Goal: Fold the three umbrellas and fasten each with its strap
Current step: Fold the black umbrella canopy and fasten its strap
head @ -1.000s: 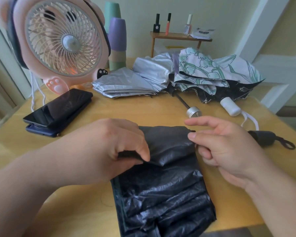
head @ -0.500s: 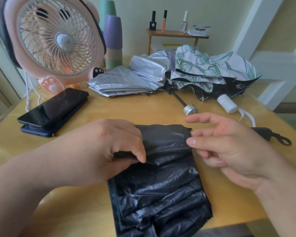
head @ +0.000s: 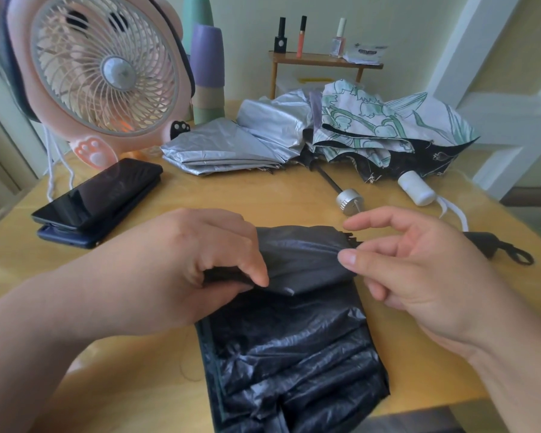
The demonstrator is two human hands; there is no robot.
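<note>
Little has shifted in the last second: the right hand (head: 419,276) has eased slightly up and inward toward the fabric edge, and the left hand (head: 169,270) keeps its pinch. Nearest the person, the loose panel of the black umbrella (head: 294,354) spills over the near edge of the table (head: 231,198). Above it the left thumb and curled fingers grip a rolled fold of the canopy, while the right hand hovers open, fingers spread and holding nothing, with the thumb tip at the fold's right edge – whether it touches cannot be told.

The umbrella lies in front of the person with its long axis across the table, its handle (head: 487,245) pointing right. No strap is visible.

The likely trouble is that the hanging panel's weight drags the pleats loose, or the left pinch slips and the roll springs open.

Farther back lie the silver umbrella (head: 231,145) and the floral umbrella (head: 372,120), both unfolded.
</note>
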